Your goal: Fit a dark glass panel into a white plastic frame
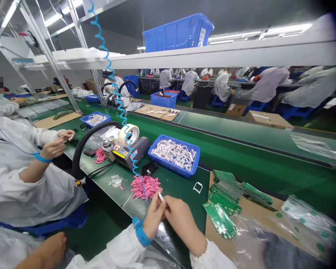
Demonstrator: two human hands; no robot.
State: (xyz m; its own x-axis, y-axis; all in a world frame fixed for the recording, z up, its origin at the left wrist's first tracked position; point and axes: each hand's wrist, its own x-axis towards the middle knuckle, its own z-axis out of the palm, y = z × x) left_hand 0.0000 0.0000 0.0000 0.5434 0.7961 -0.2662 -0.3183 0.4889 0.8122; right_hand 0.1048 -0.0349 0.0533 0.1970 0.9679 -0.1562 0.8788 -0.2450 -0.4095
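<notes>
My left hand [153, 215], with a blue wrist strap [142, 232] below it, pinches a small white plastic piece [161, 197]. Against it, my right hand [179, 216] has its fingers closed at the lower end of the same piece. Its far end sticks up between the fingertips; the rest is hidden. Just beyond my hands lies a heap of pink strips [146, 186]. A blue bin [195, 164] behind the heap is full of white plastic frames. One white frame [197, 187] lies alone on the green bench.
Green circuit boards [220, 220] and plastic bags [305, 213] lie on cardboard at right. A grey machine [134, 155] carries a tape roll [133, 131]; a black hose [80, 153] arches at left. A blue coiled cord [120, 101] hangs down. A co-worker [30, 160] sits at left; another person's hand [54, 246] is lower left.
</notes>
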